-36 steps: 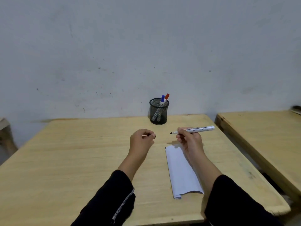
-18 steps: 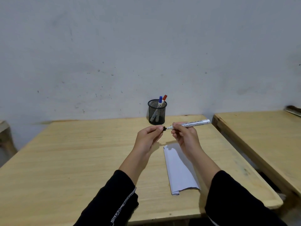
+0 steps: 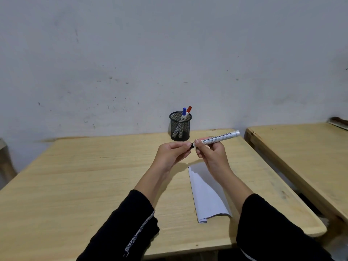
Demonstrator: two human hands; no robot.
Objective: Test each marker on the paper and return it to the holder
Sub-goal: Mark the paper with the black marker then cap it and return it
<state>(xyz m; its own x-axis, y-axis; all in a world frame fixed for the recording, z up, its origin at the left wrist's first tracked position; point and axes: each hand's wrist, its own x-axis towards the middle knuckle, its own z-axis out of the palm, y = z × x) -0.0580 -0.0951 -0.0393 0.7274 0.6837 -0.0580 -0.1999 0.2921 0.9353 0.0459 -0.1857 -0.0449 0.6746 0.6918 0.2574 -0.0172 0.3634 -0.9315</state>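
Observation:
My right hand [image 3: 211, 153] grips a white marker [image 3: 219, 138] that lies nearly level above the table, its tail pointing right. My left hand [image 3: 170, 154] pinches the marker's black cap [image 3: 192, 145] at the marker's left tip, so the two hands meet there. Under my right forearm lies a white sheet of paper [image 3: 205, 193], with a small dark mark at its far left corner. A black mesh holder [image 3: 180, 127] stands at the back of the table with a blue-capped marker [image 3: 183, 112] and a red-capped marker [image 3: 189, 109] in it.
The wooden table [image 3: 90, 178] runs up to a grey wall. A second wooden table [image 3: 305, 147] stands to the right across a narrow gap. Part of a wooden stool shows at the far left edge.
A second ago my hands were apart and the marker tip was bare. My left hand has moved right and brought the black cap onto the tip; both hands rose slightly.

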